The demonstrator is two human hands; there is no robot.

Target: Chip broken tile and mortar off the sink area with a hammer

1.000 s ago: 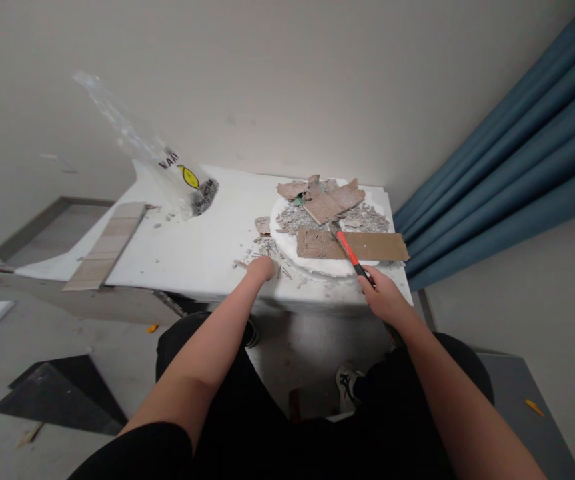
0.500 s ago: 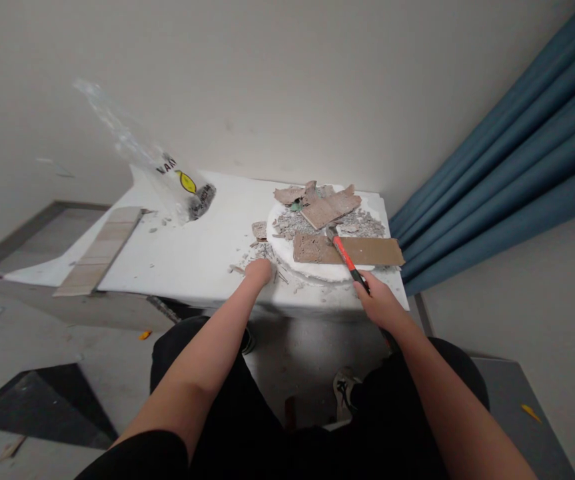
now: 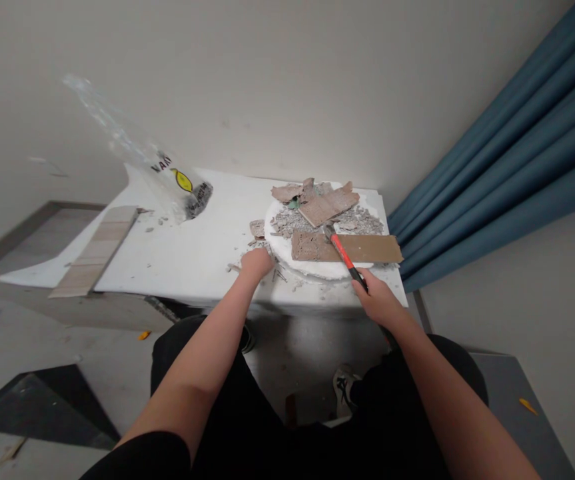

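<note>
1. One hammer [image 3: 341,252] lies slanted across a long tile [image 3: 377,249]. Its metal head rests near the middle of the tile and its red and black handle runs back to the right hand [image 3: 378,301].
2. The right hand's grip is closed round the black end of the handle. Holding it that far back probably gives the most reach and leverage, while the tile carries the weight of the head.
3. The long tile is brown and narrow, with a rough, chipped left end. It lies flat across the near half of a round white slab [image 3: 317,270], which seems to serve as a pad under it.
4. Broken pieces [image 3: 328,205] of the same brown stuff are heaped at the far side of the slab, with grey grit [image 3: 364,220] between them and the tile.
5. The left hand [image 3: 256,261] rests on the white surface [image 3: 192,253] just beside the slab's left edge, likely as a brace. Its fingers are turned away, so I cannot tell how its grip stands or whether it holds anything.
6. Farther left, a clear plastic bag [image 3: 172,183] stands up off the surface, and a strip of tiles [image 3: 94,257] lies at the left edge. A blue curtain [image 3: 507,153] hangs to the right.
</note>
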